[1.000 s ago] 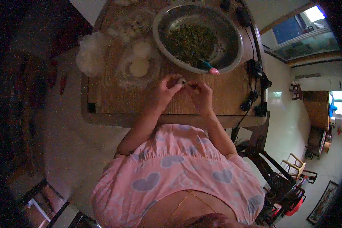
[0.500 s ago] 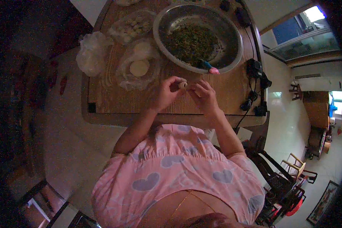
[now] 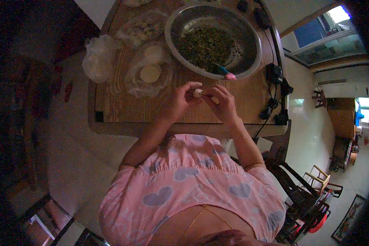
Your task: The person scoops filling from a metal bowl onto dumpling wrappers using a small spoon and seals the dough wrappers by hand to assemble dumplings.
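Note:
Over the front of the table, my left hand (image 3: 182,102) is closed around a small white dumpling (image 3: 198,93), steadying it from the left. The fingers of my right hand (image 3: 222,103) pinch at its right edge. Much of the dumpling is hidden by the fingers. Just beyond my hands stands a wide metal bowl (image 3: 256,61) with chopped green filling (image 3: 207,47) inside. A spoon with a pink end (image 3: 230,76) rests over its near rim. Left of my hands, round pale dough wrappers (image 3: 150,74) lie on a clear plastic bag.
Several small pale pieces (image 3: 141,33) lie in plastic at the back left. A crumpled plastic bag (image 3: 97,59) hangs at the table's left edge. Black adapters and cables (image 3: 274,74) run along the right edge. Chairs (image 3: 299,192) stand on the floor to the right.
My fingers have shifted slightly around the dumpling, with the right hand's fingers bending a little more. The bowl, spoon and wrappers have stayed in place.

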Action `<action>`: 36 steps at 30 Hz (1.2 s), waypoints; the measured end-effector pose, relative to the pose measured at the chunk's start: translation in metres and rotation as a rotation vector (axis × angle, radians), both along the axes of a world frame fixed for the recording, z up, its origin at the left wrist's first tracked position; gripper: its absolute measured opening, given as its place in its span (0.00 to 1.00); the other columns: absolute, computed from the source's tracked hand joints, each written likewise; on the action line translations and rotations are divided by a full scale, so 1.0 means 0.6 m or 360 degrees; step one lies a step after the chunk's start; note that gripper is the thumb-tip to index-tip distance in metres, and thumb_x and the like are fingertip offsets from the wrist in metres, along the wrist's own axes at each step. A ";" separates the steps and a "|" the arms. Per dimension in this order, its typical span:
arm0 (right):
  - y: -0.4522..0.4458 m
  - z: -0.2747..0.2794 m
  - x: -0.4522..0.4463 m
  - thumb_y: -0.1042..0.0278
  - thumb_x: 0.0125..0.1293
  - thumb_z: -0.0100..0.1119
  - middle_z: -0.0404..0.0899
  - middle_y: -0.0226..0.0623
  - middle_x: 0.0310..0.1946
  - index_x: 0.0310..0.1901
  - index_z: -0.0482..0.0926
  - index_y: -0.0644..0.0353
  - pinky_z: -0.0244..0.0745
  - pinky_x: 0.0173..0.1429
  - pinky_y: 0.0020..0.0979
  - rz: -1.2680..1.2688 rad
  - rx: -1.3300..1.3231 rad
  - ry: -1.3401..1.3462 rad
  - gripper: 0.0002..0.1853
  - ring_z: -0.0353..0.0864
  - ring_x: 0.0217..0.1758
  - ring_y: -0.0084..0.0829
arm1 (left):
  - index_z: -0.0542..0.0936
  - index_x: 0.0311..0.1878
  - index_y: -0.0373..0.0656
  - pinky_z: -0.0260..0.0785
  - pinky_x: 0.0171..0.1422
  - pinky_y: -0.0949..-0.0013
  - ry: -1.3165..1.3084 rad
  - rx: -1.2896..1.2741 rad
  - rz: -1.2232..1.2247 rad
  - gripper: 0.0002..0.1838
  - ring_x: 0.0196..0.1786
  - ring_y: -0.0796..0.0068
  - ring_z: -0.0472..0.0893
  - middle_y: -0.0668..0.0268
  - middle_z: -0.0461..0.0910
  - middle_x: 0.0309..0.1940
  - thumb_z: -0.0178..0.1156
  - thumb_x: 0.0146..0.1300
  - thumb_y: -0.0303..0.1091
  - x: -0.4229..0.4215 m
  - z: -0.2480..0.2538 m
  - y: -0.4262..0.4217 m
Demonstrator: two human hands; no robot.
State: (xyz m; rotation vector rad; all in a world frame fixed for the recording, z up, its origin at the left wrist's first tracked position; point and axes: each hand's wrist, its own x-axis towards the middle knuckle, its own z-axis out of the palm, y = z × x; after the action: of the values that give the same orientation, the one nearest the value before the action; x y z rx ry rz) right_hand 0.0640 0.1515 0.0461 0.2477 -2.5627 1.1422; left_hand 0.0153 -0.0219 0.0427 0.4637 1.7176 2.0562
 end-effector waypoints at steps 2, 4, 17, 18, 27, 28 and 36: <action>-0.010 0.012 0.000 0.77 0.51 0.62 0.76 0.37 0.30 0.33 0.77 0.60 0.73 0.35 0.30 -0.0044 -0.0036 0.0073 0.07 0.78 0.33 0.35 | 0.71 0.47 0.39 0.71 0.44 0.75 -0.0217 0.0052 0.0174 0.19 0.37 0.80 0.76 0.68 0.75 0.37 0.65 0.51 0.27 0.009 -0.026 0.015; -0.019 0.038 0.000 0.76 0.51 0.63 0.76 0.37 0.29 0.33 0.77 0.60 0.73 0.35 0.30 -0.0029 -0.0098 0.0057 0.07 0.78 0.32 0.34 | 0.70 0.46 0.40 0.70 0.42 0.75 -0.0115 0.0005 0.0271 0.18 0.36 0.81 0.75 0.68 0.74 0.35 0.64 0.51 0.26 0.018 -0.032 0.023; 0.004 0.038 -0.009 0.77 0.50 0.60 0.73 0.39 0.32 0.34 0.76 0.60 0.71 0.40 0.37 0.0428 0.0321 0.0273 0.08 0.74 0.37 0.42 | 0.71 0.39 0.39 0.68 0.35 0.71 0.0222 -0.0312 0.0017 0.13 0.29 0.77 0.76 0.64 0.77 0.28 0.62 0.49 0.27 0.000 -0.069 0.007; 0.002 0.040 -0.009 0.76 0.51 0.60 0.73 0.39 0.32 0.34 0.76 0.60 0.71 0.40 0.37 0.0395 0.0312 0.0228 0.08 0.74 0.37 0.42 | 0.71 0.38 0.39 0.68 0.35 0.70 0.0212 -0.0342 0.0002 0.13 0.29 0.76 0.77 0.63 0.77 0.27 0.62 0.49 0.26 -0.001 -0.066 0.007; -0.006 0.050 -0.006 0.74 0.52 0.61 0.74 0.38 0.30 0.33 0.76 0.59 0.71 0.38 0.35 0.0241 0.0157 -0.0049 0.06 0.75 0.35 0.39 | 0.71 0.41 0.39 0.68 0.37 0.69 0.0495 -0.0433 0.0037 0.14 0.31 0.74 0.75 0.63 0.75 0.27 0.59 0.50 0.23 0.007 -0.038 0.006; -0.009 0.043 -0.002 0.74 0.52 0.61 0.74 0.38 0.30 0.32 0.76 0.59 0.72 0.38 0.34 0.0180 0.0013 -0.0131 0.06 0.76 0.35 0.38 | 0.71 0.42 0.38 0.68 0.37 0.70 0.0465 -0.0415 0.0088 0.15 0.31 0.74 0.75 0.63 0.75 0.27 0.59 0.50 0.22 0.015 -0.035 0.007; -0.013 0.008 -0.001 0.76 0.50 0.63 0.77 0.34 0.28 0.33 0.78 0.61 0.70 0.38 0.26 -0.0071 -0.0522 -0.0378 0.07 0.76 0.32 0.26 | 0.70 0.46 0.38 0.68 0.37 0.69 0.0458 -0.0392 0.0263 0.16 0.31 0.76 0.74 0.65 0.74 0.28 0.60 0.53 0.25 0.032 -0.049 0.016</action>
State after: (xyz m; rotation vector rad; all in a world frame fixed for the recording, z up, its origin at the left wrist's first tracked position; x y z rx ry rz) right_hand 0.0633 0.1436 0.0508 -0.0249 -2.5045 1.6335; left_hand 0.0347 -0.0124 0.0132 0.5770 2.2136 1.9222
